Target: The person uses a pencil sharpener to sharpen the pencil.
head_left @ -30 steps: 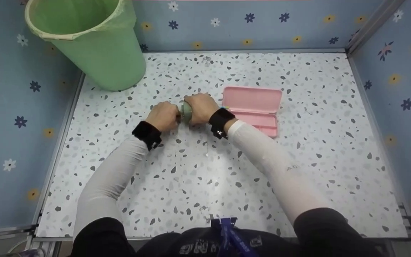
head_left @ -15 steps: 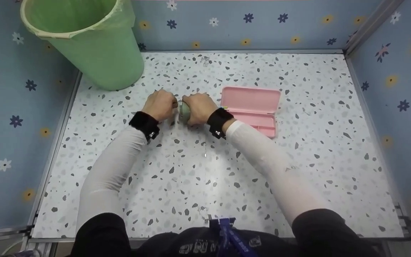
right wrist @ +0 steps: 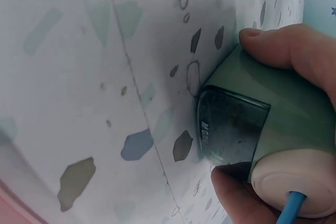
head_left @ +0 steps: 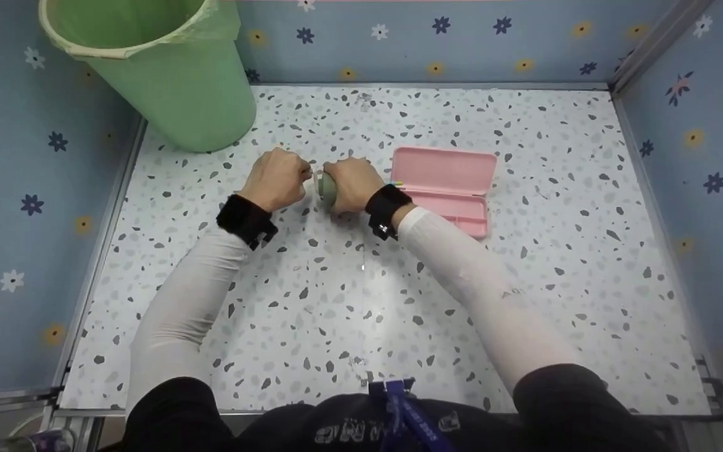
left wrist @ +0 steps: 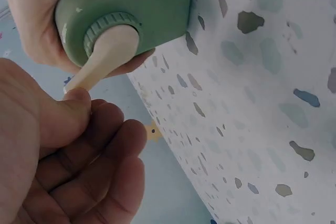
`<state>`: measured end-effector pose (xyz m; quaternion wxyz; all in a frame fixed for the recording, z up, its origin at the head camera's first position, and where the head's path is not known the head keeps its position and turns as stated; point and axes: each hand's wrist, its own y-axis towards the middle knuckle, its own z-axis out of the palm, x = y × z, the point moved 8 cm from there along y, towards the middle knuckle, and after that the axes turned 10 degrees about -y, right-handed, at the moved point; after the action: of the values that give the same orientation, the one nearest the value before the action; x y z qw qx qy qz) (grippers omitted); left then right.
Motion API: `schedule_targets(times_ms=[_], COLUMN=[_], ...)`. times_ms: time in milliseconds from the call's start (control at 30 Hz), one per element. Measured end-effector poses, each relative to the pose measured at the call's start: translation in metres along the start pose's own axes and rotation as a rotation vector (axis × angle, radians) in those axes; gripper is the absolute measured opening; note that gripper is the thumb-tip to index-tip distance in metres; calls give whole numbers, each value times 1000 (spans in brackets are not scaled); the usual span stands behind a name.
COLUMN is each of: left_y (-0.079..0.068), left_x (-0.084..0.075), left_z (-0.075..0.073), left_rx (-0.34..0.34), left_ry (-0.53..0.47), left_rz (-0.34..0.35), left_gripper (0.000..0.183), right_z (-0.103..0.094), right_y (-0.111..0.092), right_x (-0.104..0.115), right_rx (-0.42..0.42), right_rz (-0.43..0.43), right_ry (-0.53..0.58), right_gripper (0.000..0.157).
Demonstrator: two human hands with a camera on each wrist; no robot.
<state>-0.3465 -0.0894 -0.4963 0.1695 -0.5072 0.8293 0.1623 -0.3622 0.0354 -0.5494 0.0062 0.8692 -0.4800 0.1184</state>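
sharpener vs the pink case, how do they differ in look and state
Colour: the sharpener is green and cream, the case pink. Size: the sharpener is a compact block, the case longer and flatter. State: the right hand grips the sharpener, while the case lies open on the table. Both have rounded corners.

A green sharpener [left wrist: 163, 3] with rounded corners sits on the speckled table [head_left: 474, 351], gripped along its body by the right hand [head_left: 354, 185]. A dark see-through drawer [right wrist: 231, 129] is set into it beside a round cream plate [right wrist: 275, 174], whose hole takes a blue pencil [right wrist: 292, 208]. From the opposite face a cream crank [left wrist: 108, 51] slants out of a ribbed collar [left wrist: 100, 26], its tip pinched by the left hand [head_left: 273, 179].
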Motion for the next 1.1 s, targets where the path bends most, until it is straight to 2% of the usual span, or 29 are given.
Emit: schedule_targets(times_ms=[200,467,633,733,833,967,1100], left_y=[-9,-19,-23,-24,-24,-22,-17], left_x=[-6,-18,-16,-9,2,15,20], left_z=[2,3,19,34,46,55,58], left_rx=[29,75,163,207,222,232,225], left_ry=[5,10,-45,-64,-68,-109,-106], left_rz=[-2,52,64,40,-16,-108,-122], left_gripper=[18,20,20,16,10,13,11], right_z=[-1,-5,-9,-10,-8,-5,-2], right_y=[-1,-1,-1,-1,0,-1,-3], right_x=[1,-2,-5,-4,-1,1,1], right_rx=[-5,-11,-24,-30,-27,-13,-5], right_rz=[4,13,28,27,10,11,32], right_ry=[1,2,6,18,23,22,33], right_gripper=[52,50,49,49,50,52,53])
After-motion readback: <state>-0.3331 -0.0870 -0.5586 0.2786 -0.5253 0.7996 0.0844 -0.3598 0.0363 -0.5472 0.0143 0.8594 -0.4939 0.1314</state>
